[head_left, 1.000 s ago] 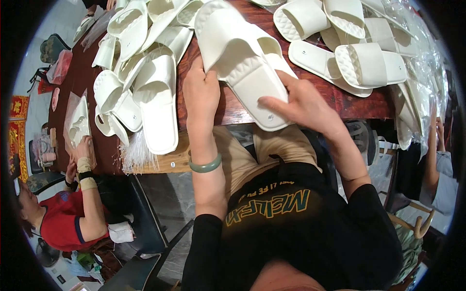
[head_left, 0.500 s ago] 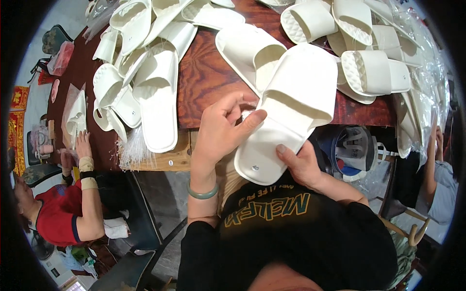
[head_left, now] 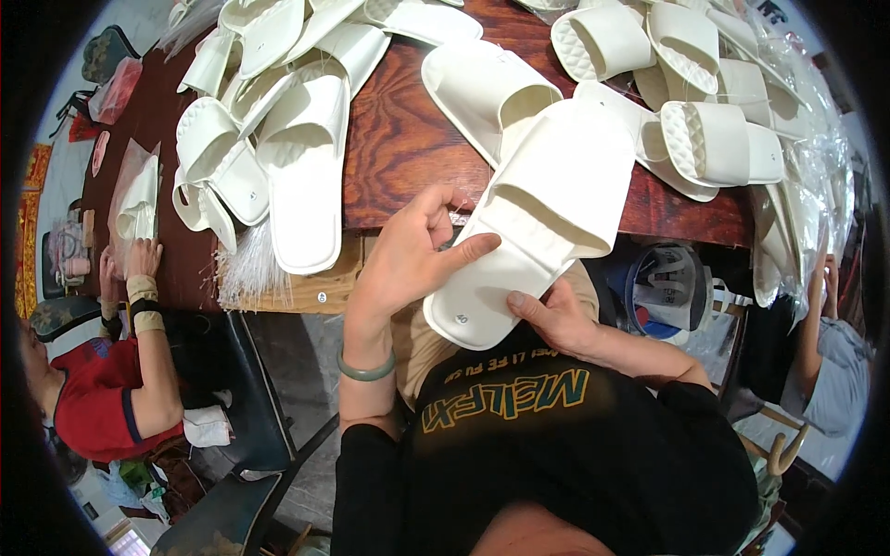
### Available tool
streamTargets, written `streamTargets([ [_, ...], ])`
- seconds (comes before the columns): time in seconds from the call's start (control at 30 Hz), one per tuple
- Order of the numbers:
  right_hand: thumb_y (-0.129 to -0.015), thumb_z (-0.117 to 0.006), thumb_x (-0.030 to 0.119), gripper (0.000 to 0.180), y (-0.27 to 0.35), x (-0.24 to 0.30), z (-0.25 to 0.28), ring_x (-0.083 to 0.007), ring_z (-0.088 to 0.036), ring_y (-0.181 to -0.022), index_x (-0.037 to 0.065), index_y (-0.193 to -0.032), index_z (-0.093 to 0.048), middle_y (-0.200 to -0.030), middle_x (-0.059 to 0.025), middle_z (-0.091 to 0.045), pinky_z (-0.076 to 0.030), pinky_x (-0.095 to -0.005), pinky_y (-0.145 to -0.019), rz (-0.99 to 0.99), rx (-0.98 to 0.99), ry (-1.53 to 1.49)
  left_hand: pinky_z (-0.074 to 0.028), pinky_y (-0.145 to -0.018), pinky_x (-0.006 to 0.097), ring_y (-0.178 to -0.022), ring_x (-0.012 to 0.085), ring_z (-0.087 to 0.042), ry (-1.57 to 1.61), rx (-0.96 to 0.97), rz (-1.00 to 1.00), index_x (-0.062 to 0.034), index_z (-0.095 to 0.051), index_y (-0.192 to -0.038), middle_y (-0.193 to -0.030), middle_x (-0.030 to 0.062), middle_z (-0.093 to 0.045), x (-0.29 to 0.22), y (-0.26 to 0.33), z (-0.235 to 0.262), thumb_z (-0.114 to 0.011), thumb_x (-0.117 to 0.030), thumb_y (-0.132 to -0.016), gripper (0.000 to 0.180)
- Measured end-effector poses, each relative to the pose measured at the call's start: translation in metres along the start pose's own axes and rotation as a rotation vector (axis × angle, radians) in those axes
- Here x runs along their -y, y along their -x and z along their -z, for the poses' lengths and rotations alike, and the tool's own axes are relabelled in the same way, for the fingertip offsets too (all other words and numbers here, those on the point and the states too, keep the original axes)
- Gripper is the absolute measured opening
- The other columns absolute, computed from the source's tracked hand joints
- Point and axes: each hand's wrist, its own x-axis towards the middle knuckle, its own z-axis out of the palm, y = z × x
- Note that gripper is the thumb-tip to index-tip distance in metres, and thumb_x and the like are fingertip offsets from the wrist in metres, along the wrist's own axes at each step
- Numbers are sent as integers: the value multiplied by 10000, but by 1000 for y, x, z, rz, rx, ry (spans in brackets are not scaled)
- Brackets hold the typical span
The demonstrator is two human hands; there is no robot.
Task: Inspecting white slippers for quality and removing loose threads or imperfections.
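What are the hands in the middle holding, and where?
A white slipper. The right hand grips it by the edge near the heel, thumb on top. The left hand has its thumb at the opposite edge, nearer the strap.

The fingers of the right grip (head_left: 561,326) are largely concealed beneath the held slipper (head_left: 561,185), which also obscures part of the second slipper (head_left: 477,88). Whether the left grip (head_left: 408,255) pinches anything cannot be determined. The top edge crops the left-hand slipper pile (head_left: 301,107).

slipper (head_left: 575,167): off-white | tabletop (head_left: 399,130): red-brown (dark wood grain) | bangle (head_left: 366,374): grey-green
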Motion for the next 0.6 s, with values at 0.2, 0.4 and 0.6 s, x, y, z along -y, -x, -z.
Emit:
streamTargets([
  [0.2, -888, -612, 201, 380, -3, 20, -4, -146, -564, -998, -20, -1184, -524, -1099, -103, -607, -471, -298, -853, -210, 242, 273, -469, -671, 236, -737, 87, -581, 273, 313, 179, 36, -641, -1029, -842, 59, -662, 4, -1, 8, -687, -220, -812, 339],
  [0.4, -824, -654, 163, 137, 3, 107, 26, -167, -660, -669, 36, -795, -694, -750, -94, -678, -510, -267, -618, 278, 417, 833, -471, -672, 222, -759, 65, -576, 449, 401, 243, 24, -643, -1048, -879, 23, -655, 17, -4, 31, -681, -169, -823, 299],
  [0.6, -915, -509, 103, 215, -49, 150, 55, -100, -556, -870, 3, -1093, -577, -978, -65, -607, -449, -235, -753, 518, -154, 1036, -493, -695, 217, -800, 87, -610, 769, 430, 349, 57, -620, -1065, -927, 69, -661, 20, 0, 25, -618, -135, -867, 276],
])
